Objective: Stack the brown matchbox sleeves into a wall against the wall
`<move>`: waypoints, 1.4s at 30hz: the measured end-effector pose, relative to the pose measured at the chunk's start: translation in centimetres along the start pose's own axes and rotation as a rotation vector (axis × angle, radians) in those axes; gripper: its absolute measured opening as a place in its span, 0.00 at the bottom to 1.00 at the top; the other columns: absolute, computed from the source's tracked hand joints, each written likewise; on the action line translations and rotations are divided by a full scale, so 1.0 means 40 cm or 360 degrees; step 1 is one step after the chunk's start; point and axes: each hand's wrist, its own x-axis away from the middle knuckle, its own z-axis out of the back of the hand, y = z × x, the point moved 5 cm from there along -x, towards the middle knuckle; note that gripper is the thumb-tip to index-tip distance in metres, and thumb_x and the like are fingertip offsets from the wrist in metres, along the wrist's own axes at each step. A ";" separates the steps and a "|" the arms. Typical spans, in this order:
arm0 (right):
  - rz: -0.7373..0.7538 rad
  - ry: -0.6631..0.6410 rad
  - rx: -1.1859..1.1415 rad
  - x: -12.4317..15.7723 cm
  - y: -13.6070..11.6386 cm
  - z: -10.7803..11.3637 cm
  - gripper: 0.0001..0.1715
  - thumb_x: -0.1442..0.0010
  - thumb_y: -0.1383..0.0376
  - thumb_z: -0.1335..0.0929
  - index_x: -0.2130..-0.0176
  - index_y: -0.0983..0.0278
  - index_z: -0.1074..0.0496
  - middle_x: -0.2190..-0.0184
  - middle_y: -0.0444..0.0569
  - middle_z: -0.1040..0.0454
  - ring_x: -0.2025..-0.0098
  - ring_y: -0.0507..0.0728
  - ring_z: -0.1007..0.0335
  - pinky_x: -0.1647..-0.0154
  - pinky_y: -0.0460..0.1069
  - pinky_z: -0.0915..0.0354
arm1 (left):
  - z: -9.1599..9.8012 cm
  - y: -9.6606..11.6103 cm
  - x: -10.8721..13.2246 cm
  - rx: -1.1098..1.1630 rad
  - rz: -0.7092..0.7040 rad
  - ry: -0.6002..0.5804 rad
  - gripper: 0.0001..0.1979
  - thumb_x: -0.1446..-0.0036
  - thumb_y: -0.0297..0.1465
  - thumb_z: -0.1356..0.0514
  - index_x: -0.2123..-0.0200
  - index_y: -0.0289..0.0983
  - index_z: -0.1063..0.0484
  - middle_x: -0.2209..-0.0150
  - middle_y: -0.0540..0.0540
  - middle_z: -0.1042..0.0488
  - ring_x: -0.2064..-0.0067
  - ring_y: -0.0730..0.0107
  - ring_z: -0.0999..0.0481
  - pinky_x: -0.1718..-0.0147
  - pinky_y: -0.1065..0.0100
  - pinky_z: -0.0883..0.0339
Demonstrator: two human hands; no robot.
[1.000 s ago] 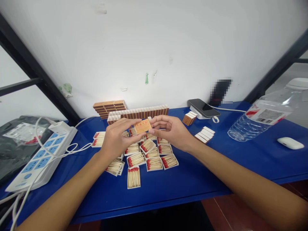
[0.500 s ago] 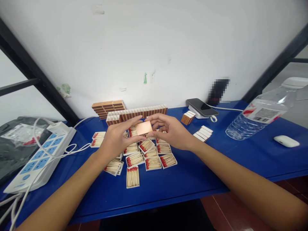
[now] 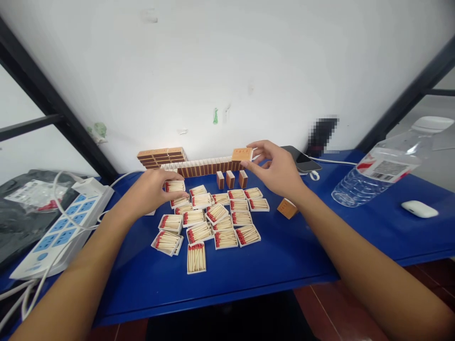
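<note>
My right hand (image 3: 275,168) pinches an orange matchbox (image 3: 242,154) and holds it just above the right end of a long row of standing matchboxes (image 3: 202,167) near the wall. My left hand (image 3: 151,189) is low over the table, its fingers closed on an open tray of red-tipped matches (image 3: 175,186). Several more open match trays (image 3: 213,220) lie spread on the blue table (image 3: 284,255) in front of both hands. Three matchboxes (image 3: 231,179) stand upright just before the row.
A stack of matchboxes (image 3: 161,157) sits at the row's left end, and one lone box (image 3: 287,208) lies under my right wrist. A power strip (image 3: 67,222) with cables is on the left. A phone (image 3: 302,160), a plastic bottle (image 3: 380,177) and a white earbud case (image 3: 419,209) lie right.
The closed matchbox held between both hands went with my right hand back and right to the row's end. My left hand dropped to a match tray.
</note>
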 end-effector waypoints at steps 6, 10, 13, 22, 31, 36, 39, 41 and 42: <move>0.0022 0.0058 0.0263 -0.016 0.026 0.023 0.23 0.40 0.53 0.28 0.49 0.61 0.25 0.61 0.52 0.20 0.65 0.61 0.24 0.60 0.57 0.30 | -0.021 0.021 0.000 0.0089 0.0029 -0.0136 0.17 0.46 0.48 0.30 0.59 0.44 0.17 0.59 0.46 0.15 0.62 0.57 0.17 0.65 0.62 0.26; 0.0066 -0.0076 0.0446 -0.026 0.041 0.038 0.25 0.41 0.56 0.29 0.47 0.63 0.24 0.61 0.53 0.20 0.64 0.63 0.24 0.58 0.58 0.30 | -0.035 0.024 0.001 0.0084 -0.0014 -0.0193 0.15 0.46 0.47 0.30 0.61 0.44 0.16 0.61 0.45 0.15 0.64 0.57 0.18 0.67 0.63 0.27; 0.0104 -0.0236 0.0619 -0.031 0.055 0.045 0.26 0.41 0.59 0.30 0.45 0.64 0.24 0.59 0.54 0.19 0.62 0.63 0.24 0.57 0.57 0.31 | -0.039 0.024 0.001 0.0080 -0.0021 -0.0237 0.16 0.46 0.47 0.31 0.60 0.43 0.16 0.60 0.44 0.15 0.63 0.57 0.17 0.67 0.62 0.27; 0.0141 -0.0756 0.0928 -0.021 0.097 -0.003 0.24 0.40 0.62 0.31 0.47 0.68 0.22 0.64 0.54 0.20 0.64 0.62 0.26 0.65 0.52 0.37 | -0.040 0.032 0.001 0.0023 0.0246 -0.0473 0.28 0.48 0.50 0.31 0.48 0.41 0.19 0.48 0.41 0.18 0.51 0.51 0.19 0.53 0.57 0.27; 0.0039 -0.0794 0.0798 -0.027 0.122 0.041 0.33 0.41 0.60 0.29 0.38 0.63 0.27 0.56 0.54 0.20 0.58 0.63 0.25 0.57 0.55 0.31 | -0.025 0.021 0.005 0.0056 0.0220 -0.0468 0.32 0.52 0.50 0.28 0.46 0.43 0.20 0.47 0.43 0.18 0.51 0.52 0.19 0.54 0.59 0.25; 0.0041 -0.0743 0.1102 -0.042 0.191 0.112 0.31 0.46 0.63 0.27 0.42 0.58 0.23 0.51 0.56 0.22 0.44 0.72 0.33 0.45 0.63 0.33 | -0.024 0.001 0.006 0.0167 0.0231 -0.0415 0.31 0.56 0.48 0.26 0.48 0.45 0.19 0.52 0.45 0.16 0.56 0.54 0.18 0.58 0.61 0.24; -0.0025 -0.0836 0.1211 -0.039 0.239 0.114 0.32 0.49 0.64 0.25 0.43 0.54 0.22 0.48 0.56 0.24 0.42 0.74 0.35 0.46 0.64 0.33 | -0.021 -0.019 0.006 0.0250 0.0264 -0.0372 0.32 0.58 0.50 0.25 0.49 0.46 0.18 0.55 0.45 0.15 0.57 0.54 0.18 0.59 0.61 0.23; 0.0001 -0.0866 0.1201 -0.039 0.256 0.105 0.30 0.49 0.64 0.24 0.46 0.52 0.20 0.50 0.55 0.24 0.43 0.73 0.34 0.46 0.63 0.32 | -0.015 -0.026 0.006 0.0279 0.0274 -0.0351 0.34 0.60 0.52 0.25 0.50 0.46 0.18 0.55 0.45 0.15 0.57 0.54 0.18 0.59 0.60 0.22; 0.0033 -0.0865 0.1185 -0.040 0.260 0.101 0.28 0.49 0.64 0.23 0.48 0.52 0.19 0.51 0.54 0.23 0.44 0.72 0.33 0.47 0.63 0.32 | -0.012 -0.027 0.006 0.0284 0.0275 -0.0349 0.35 0.60 0.53 0.25 0.49 0.46 0.18 0.54 0.44 0.16 0.56 0.54 0.18 0.58 0.60 0.22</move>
